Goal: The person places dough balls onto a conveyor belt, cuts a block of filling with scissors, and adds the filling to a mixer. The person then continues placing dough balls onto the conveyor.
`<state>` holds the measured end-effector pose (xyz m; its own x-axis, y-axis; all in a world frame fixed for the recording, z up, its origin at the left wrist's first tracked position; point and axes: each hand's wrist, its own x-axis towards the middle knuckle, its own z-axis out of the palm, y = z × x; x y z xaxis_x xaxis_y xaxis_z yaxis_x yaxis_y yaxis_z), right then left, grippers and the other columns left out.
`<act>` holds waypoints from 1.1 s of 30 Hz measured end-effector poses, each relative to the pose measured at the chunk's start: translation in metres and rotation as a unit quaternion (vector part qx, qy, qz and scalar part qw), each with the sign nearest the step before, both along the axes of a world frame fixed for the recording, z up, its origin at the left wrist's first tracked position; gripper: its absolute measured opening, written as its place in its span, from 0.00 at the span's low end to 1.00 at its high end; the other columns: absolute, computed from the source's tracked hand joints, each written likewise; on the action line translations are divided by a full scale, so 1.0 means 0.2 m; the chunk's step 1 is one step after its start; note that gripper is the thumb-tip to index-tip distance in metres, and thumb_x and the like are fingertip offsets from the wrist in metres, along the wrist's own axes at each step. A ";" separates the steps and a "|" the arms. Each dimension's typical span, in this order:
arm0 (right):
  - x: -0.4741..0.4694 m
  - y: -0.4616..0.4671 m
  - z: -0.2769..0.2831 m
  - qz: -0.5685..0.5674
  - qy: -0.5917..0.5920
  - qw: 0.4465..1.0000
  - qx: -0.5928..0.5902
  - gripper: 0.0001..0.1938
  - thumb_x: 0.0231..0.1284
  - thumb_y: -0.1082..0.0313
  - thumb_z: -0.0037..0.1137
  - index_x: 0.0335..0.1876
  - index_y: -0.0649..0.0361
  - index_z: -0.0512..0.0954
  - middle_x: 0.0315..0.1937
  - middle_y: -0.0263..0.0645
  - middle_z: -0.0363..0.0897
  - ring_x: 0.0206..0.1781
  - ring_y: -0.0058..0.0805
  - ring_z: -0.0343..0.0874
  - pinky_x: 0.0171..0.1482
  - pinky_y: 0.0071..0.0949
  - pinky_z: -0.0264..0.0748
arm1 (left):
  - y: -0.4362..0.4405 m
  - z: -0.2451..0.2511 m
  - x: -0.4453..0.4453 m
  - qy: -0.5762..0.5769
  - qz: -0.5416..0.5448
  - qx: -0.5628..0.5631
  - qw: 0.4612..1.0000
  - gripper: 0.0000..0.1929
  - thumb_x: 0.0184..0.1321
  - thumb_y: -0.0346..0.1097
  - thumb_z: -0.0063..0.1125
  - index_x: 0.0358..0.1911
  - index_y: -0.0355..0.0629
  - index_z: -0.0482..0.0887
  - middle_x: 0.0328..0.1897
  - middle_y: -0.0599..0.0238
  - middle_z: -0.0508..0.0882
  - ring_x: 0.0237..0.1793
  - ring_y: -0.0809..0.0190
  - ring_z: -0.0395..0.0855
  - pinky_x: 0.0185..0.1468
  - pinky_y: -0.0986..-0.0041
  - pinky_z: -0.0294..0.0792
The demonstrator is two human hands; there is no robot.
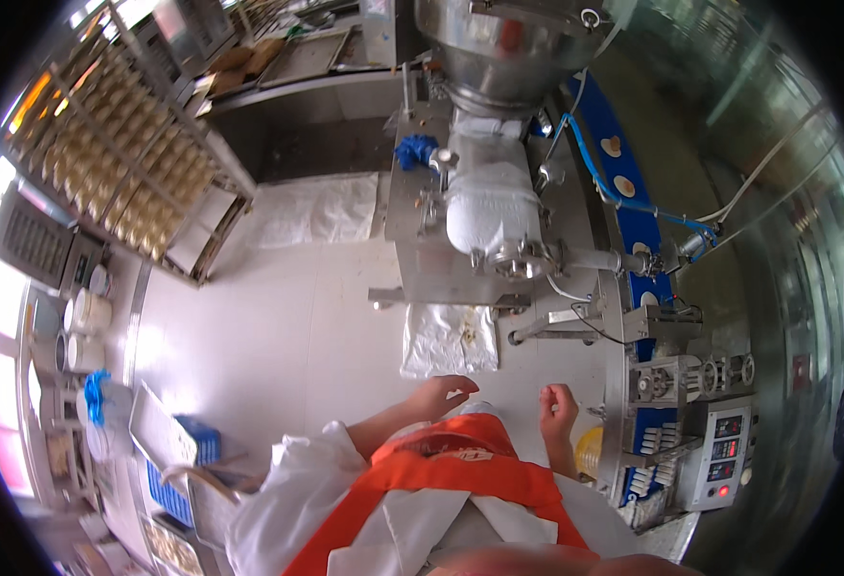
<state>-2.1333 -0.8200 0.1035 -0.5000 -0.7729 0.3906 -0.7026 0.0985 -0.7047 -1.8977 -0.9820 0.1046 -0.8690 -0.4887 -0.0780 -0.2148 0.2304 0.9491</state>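
Observation:
My left hand (445, 395) hangs in front of the orange apron (458, 475), with nothing in it. Its fingers bend, and a gap shows between thumb and fingers. My right hand (558, 412) is beside the apron on the right, fingers curled in, with no object visible in it. Both hands are over the floor, touching nothing. Just beyond the left hand lies a silvery plastic sheet (450, 342) with brown residue. Farther ahead stands a filling machine with a steel hopper (515, 65) and a body wrapped in white plastic (494, 194).
On the right runs a blue conveyor belt (612, 129) carrying round pale dough pieces (624, 186). Beside it is a control box (721, 450) with lit displays. A tray rack (119, 151) full of dough pieces stands at left. Blue crates (170, 493), trays and white buckets (91, 311) line the left side.

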 end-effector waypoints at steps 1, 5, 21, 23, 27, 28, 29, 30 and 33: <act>0.00 -0.16 0.05 0.004 0.030 1.000 0.001 0.02 0.61 0.75 0.54 0.34 0.62 0.74 0.27 0.39 0.75 0.22 0.30 0.72 0.26 0.27 0.69 | -0.15 0.03 0.01 0.012 -0.002 -0.002 1.000 0.12 0.62 0.29 0.54 0.49 0.45 0.82 0.49 0.59 0.84 0.50 0.53 0.82 0.55 0.65 0.73; -0.01 -0.78 0.21 -0.024 0.074 0.996 -0.052 0.01 0.61 0.76 0.54 0.37 0.63 0.76 0.29 0.39 0.77 0.24 0.30 0.73 0.29 0.28 0.71 | -0.83 0.14 -0.04 0.083 -0.010 -0.012 0.996 0.13 0.62 0.28 0.55 0.50 0.43 0.82 0.50 0.61 0.84 0.50 0.56 0.82 0.53 0.68 0.73; -0.13 -3.61 1.47 0.045 0.446 0.830 -0.332 0.10 0.52 0.73 0.57 0.41 0.51 0.80 0.46 0.37 0.77 0.55 0.40 0.77 0.54 0.36 0.80 | -4.00 1.12 -0.16 0.206 0.133 -0.456 0.855 0.15 0.52 0.18 0.54 0.45 0.38 0.82 0.54 0.52 0.81 0.56 0.48 0.77 0.61 0.60 0.67; -0.16 -3.77 1.56 0.038 0.518 0.802 -0.296 0.10 0.53 0.71 0.59 0.41 0.48 0.80 0.48 0.34 0.77 0.57 0.38 0.75 0.58 0.37 0.77 | -4.37 1.28 -0.36 0.278 0.124 -0.542 0.783 0.15 0.52 0.21 0.56 0.45 0.36 0.81 0.57 0.47 0.78 0.60 0.41 0.73 0.64 0.54 0.64; -0.21 -4.00 1.72 -0.067 0.541 0.814 -0.202 0.10 0.50 0.68 0.62 0.40 0.46 0.80 0.45 0.35 0.77 0.58 0.41 0.75 0.61 0.42 0.74 | -4.89 1.48 -0.80 0.322 0.134 -0.631 0.693 0.17 0.62 0.37 0.53 0.53 0.39 0.79 0.63 0.47 0.75 0.65 0.40 0.69 0.68 0.49 0.55; -0.23 -4.04 1.78 -0.092 0.544 0.816 -0.173 0.10 0.50 0.68 0.61 0.39 0.48 0.80 0.45 0.38 0.78 0.57 0.43 0.76 0.60 0.44 0.75 | -4.97 1.51 -0.87 0.268 0.154 -0.666 0.679 0.18 0.64 0.41 0.51 0.54 0.41 0.80 0.63 0.49 0.75 0.65 0.42 0.69 0.68 0.51 0.53; -0.24 -4.08 1.85 -0.115 0.548 0.815 -0.150 0.09 0.50 0.69 0.60 0.39 0.51 0.80 0.45 0.40 0.78 0.55 0.45 0.76 0.58 0.45 0.76 | -5.01 1.51 -0.93 0.251 0.159 -0.698 0.651 0.20 0.65 0.47 0.47 0.54 0.45 0.81 0.60 0.57 0.80 0.63 0.49 0.73 0.68 0.57 0.51; -0.26 -4.11 1.92 -0.137 0.554 0.809 -0.138 0.09 0.51 0.69 0.60 0.39 0.53 0.80 0.45 0.43 0.78 0.54 0.47 0.77 0.57 0.46 0.77 | -5.03 1.50 -0.96 0.259 0.142 -0.723 0.625 0.20 0.64 0.48 0.48 0.53 0.46 0.82 0.54 0.63 0.84 0.58 0.55 0.77 0.64 0.62 0.54; -0.30 -4.24 2.12 -0.224 0.497 0.838 -0.040 0.09 0.51 0.72 0.57 0.40 0.63 0.79 0.43 0.51 0.77 0.49 0.53 0.79 0.51 0.50 0.79 | -5.10 1.49 -1.01 0.297 0.100 -0.699 0.643 0.19 0.62 0.47 0.50 0.52 0.46 0.82 0.51 0.66 0.85 0.52 0.58 0.79 0.58 0.66 0.57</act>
<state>-2.1937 -1.6689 0.5276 -0.1304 -0.5467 0.8271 -0.8519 0.4886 0.1886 -2.1000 -2.0028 0.4025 -0.4513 0.1730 0.8754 -0.0686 0.9714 -0.2273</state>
